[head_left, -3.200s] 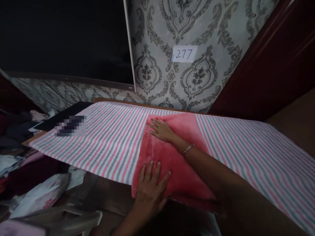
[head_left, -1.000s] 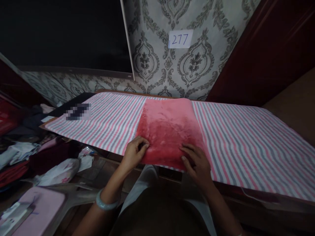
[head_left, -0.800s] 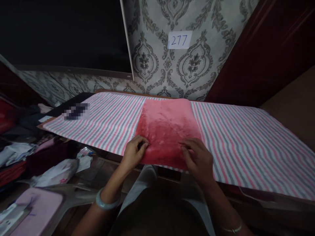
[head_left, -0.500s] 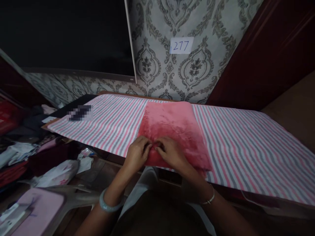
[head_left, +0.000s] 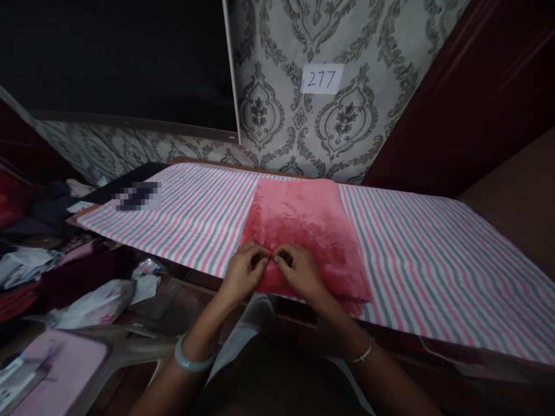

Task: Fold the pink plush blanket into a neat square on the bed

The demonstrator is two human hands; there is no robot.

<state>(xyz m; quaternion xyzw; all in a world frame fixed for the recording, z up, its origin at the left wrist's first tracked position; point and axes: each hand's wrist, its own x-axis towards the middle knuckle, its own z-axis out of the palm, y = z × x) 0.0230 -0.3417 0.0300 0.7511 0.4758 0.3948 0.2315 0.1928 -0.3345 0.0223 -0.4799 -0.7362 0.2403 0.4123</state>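
Pink fleece cloth [head_left: 303,222] lying flat on striped surface [head_left: 433,260]; my left hand [head_left: 243,271] and right hand [head_left: 299,271] together, pinching its near edge, keeping layers aligned.

A "277" label [head_left: 322,78] hangs on patterned wallpaper [head_left: 277,110].

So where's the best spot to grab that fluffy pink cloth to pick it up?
Probably its near edge, coming from the front of the table. The pink cloth lies flat on the striped sheet, and only that edge overhangs, so fingers can get under it. The left hand and right hand already pinch there, close together.
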